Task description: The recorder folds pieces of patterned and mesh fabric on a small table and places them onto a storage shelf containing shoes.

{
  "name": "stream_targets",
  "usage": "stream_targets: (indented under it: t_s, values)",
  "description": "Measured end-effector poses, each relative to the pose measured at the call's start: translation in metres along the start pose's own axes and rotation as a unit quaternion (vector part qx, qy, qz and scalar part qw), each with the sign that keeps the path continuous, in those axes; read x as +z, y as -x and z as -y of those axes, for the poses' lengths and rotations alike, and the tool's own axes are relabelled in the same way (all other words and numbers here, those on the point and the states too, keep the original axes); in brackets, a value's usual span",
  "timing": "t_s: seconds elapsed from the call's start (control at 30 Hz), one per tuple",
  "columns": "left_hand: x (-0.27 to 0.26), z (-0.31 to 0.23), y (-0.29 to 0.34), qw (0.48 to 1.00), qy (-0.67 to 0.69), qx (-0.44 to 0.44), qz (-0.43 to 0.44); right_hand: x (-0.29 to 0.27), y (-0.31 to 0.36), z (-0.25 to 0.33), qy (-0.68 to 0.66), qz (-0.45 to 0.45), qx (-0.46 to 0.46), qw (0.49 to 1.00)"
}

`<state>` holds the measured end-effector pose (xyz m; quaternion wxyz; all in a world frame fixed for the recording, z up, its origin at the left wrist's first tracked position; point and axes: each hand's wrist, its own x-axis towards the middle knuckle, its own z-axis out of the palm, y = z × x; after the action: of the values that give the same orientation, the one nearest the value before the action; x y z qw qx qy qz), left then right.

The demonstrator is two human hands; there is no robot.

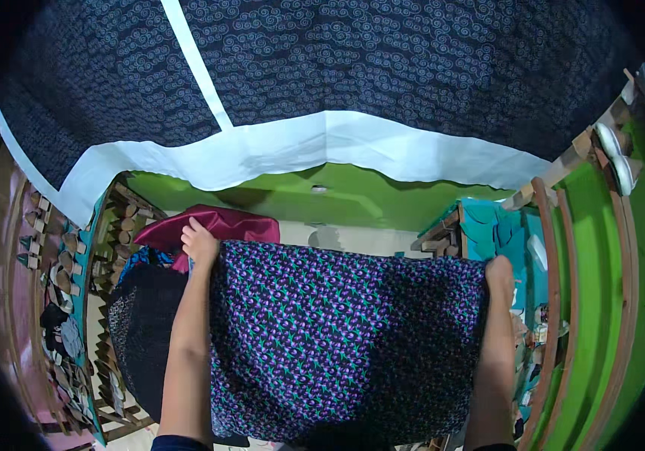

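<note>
Before a green wall (397,201), left grip (200,243) and right grip (499,272) clasp floral cloth (315,331), right fingers mostly hidden.

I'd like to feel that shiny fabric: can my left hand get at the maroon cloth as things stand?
Probably yes: nothing visible blocks your left hand from the maroon cloth showing behind it. But that hand seems to hold a corner of the flowered cloth, so it may need to let go.
</note>
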<state>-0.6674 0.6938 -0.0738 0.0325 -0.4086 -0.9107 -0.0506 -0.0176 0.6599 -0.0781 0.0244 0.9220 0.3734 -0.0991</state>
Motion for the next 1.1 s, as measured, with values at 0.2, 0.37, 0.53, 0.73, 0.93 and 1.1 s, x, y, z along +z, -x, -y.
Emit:
stream_targets:
  t_s: [0.2,0.37,0.53,0.73,0.93,1.1]
  values:
    - [0.018,-0.06,0.023,0.855,0.157,0.489,0.069,0.032,0.03,0.043,0.112,-0.311,-0.256,0.908]
    - [0.021,-0.14,0.093,0.794,0.205,0.542,0.184,0.043,0.072,0.11,0.011,-0.242,-0.562,0.791]
    - [0.037,-0.174,0.146,0.797,0.155,0.504,0.294,0.073,0.124,0.158,-0.1,0.067,-0.476,0.871]
    - [0.033,-0.186,0.173,0.821,0.062,0.423,0.379,0.077,0.146,0.172,-0.041,0.183,-0.364,0.912]
    - [0.035,-0.175,0.172,0.817,0.138,0.491,0.268,0.06,0.134,0.157,-0.043,0.1,-0.448,0.888]
    - [-0.014,-0.157,0.176,0.773,0.067,0.587,0.234,0.026,0.154,0.134,-0.156,0.037,-0.548,0.821]
